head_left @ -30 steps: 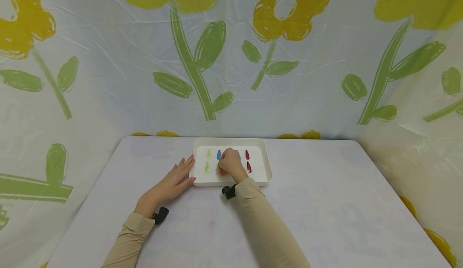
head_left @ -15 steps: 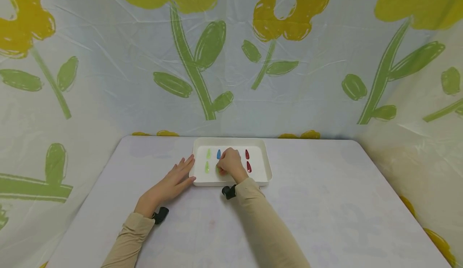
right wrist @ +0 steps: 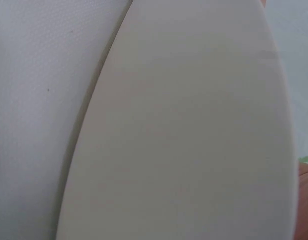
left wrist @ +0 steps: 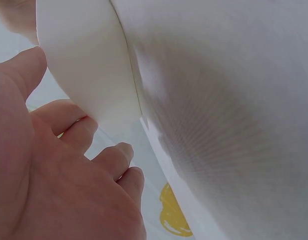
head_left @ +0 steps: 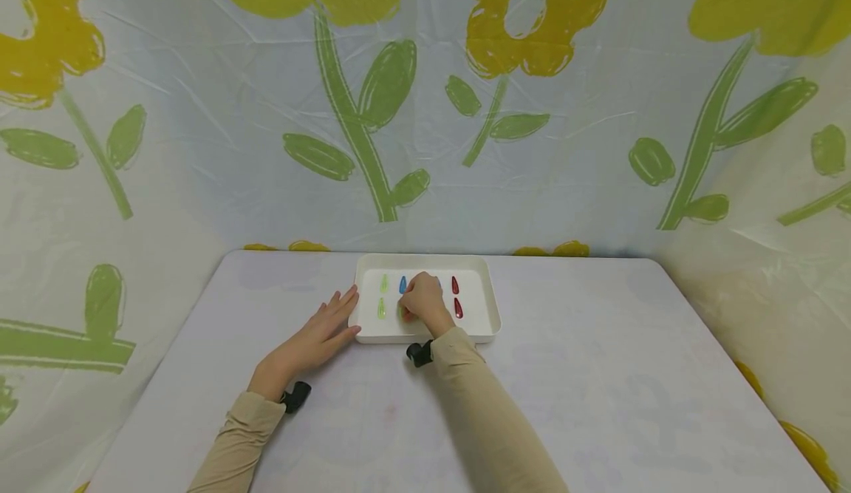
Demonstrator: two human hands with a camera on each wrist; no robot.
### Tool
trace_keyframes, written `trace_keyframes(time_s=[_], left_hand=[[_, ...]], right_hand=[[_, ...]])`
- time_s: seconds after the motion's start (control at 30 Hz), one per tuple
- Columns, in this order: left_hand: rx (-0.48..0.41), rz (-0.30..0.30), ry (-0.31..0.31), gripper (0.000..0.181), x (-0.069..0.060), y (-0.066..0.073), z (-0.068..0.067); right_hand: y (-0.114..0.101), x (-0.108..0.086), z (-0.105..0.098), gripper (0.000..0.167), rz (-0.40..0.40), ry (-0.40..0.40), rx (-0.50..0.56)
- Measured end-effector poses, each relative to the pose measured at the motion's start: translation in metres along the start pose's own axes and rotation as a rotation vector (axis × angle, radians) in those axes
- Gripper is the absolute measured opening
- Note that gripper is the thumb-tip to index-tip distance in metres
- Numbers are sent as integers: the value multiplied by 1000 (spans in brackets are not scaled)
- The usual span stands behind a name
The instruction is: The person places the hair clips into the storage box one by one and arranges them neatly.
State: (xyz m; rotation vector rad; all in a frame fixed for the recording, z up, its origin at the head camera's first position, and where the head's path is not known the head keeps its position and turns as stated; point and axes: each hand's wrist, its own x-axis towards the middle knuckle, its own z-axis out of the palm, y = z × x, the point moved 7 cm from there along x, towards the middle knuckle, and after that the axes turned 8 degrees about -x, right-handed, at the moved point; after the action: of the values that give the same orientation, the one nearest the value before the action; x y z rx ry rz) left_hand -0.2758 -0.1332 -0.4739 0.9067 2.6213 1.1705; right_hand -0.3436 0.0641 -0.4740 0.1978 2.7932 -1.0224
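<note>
A white tray (head_left: 425, 339) sits at the back of the table, holding small teardrop-shaped snap hair clips in rows. Light green hair clips (head_left: 382, 308) lie at its left, a blue hair clip (head_left: 402, 284) beside them, and red hair clips (head_left: 458, 307) at its right. My left hand (head_left: 326, 330) rests at the tray's left side with fingers spread; the left wrist view shows fingertips touching the tray wall (left wrist: 86, 55). My right hand (head_left: 425, 302) is over the tray's middle, fingers curled, pinching what looks like a greenish clip, mostly hidden. In the right wrist view the tray wall (right wrist: 183, 125) covers the fingers.
The pale table (head_left: 598, 375) extends in front of the tray and to both sides. A flower-printed curtain (head_left: 532, 205) hangs behind and at the sides. Dark wrist cameras (head_left: 419, 354) sit at both wrists.
Almost nothing differs: my right fingers shift slightly at the same spot in the tray. The left hand stays against the tray's side.
</note>
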Motion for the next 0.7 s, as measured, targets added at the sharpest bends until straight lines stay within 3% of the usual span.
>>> trace_keyframes(time_s=[0.17,0.33,0.53,0.7], left_hand=[[10,4,3,68,1,1,0],[13,0,3,68,1,2,0],[27,15,12,66,0,6,-2],[44,33,24,66,0,8,-3]], right_hand=[[0,-1,-2,16,19,-6,16],[-3,-6,-9,16,-14,20,4],[-9,-15,-26,13,-86,3,48],[-13,-29,-50,13,-136,19,8]])
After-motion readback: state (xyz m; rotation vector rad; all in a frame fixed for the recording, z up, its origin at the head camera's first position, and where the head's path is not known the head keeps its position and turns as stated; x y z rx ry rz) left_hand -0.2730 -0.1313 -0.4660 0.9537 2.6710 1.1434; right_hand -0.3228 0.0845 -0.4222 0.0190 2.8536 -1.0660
